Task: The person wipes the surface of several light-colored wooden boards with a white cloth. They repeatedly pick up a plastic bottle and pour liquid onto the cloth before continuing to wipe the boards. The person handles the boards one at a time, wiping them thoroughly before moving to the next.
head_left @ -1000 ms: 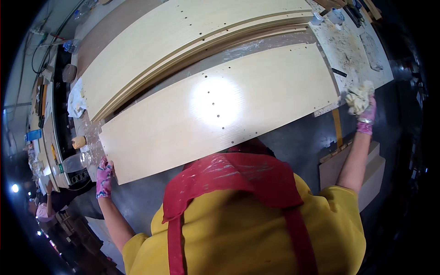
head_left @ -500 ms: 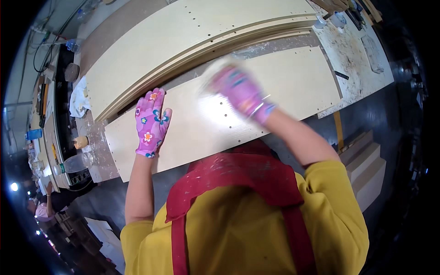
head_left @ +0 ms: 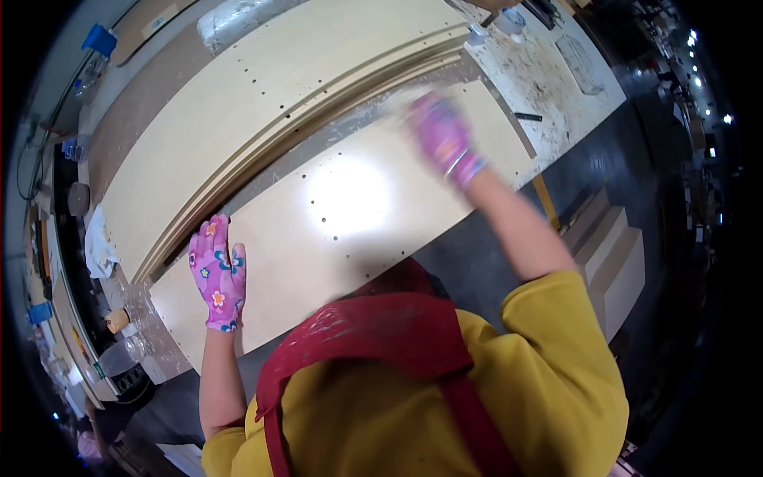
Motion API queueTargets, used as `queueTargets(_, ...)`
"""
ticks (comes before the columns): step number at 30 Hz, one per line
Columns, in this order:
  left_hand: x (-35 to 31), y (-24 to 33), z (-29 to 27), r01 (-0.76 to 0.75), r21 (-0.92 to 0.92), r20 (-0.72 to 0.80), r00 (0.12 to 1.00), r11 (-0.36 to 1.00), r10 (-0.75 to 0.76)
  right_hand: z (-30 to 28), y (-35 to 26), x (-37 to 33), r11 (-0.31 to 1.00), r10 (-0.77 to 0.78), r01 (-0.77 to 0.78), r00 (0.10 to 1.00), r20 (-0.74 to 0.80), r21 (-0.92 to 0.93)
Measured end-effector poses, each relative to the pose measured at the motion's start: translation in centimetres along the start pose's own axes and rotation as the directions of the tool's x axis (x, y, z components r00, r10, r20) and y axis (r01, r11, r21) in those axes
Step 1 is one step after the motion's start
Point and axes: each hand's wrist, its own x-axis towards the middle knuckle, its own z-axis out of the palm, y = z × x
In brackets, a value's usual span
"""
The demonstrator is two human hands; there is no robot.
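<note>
A long pale wooden board (head_left: 274,274) with small drilled holes lies flat across the bench in front of me. My left hand (head_left: 216,278), in a pink flowered glove, rests on its left end with the fingers stretched out. Toward the far right part of the board, my right hand (head_left: 441,131) in a matching glove is smeared by motion. Its fingers seem to press a pale, pad-like thing (head_left: 400,106) against the surface; blur hides what kind it is. Beyond the board lies a stack of similar drilled panels (head_left: 187,147).
A stained white sheet (head_left: 548,83) covers the bench's right end, with a black strip (head_left: 528,117) on it. At the left lie a white cloth (head_left: 99,246) and a tape roll (head_left: 117,320). Boards (head_left: 616,250) stand on the floor at right. Another person (head_left: 91,444) is at lower left.
My right hand has swept rightward along the board, the pale thing moving with it. My left hand stays flat on the left end. The whole view has turned and shifted.
</note>
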Motion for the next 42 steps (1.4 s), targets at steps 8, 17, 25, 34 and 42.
queueTargets(8,0.0,0.2,0.1,-0.035,0.019,0.012,0.999,0.999,0.034,-6.2,13.5,-5.6,0.882,0.277,-0.281,0.959,0.066,0.379)
queueTargets(17,-0.5,-0.7,1.1,-0.012,0.017,0.033,0.999,1.000,0.011,-1.5,24.2,-15.9,0.455,0.680,-0.643,0.698,0.225,0.616)
queueTargets(25,-0.8,-0.9,1.0,-0.075,0.027,-0.026,0.997,0.997,0.075,-3.2,7.4,-15.2,0.926,0.315,-0.276,0.941,-0.125,0.259)
queueTargets(34,-3.8,-6.2,-0.1,-0.081,-0.230,-0.079,0.995,0.970,0.064,-8.7,-6.7,-10.8,0.906,-0.309,0.393,0.866,-0.393,0.154)
queueTargets(42,-10.7,-15.7,-1.5,0.021,0.219,0.047,0.998,0.975,-0.032,-9.1,-20.7,-8.8,0.939,-0.149,0.215,0.957,-0.248,0.268)
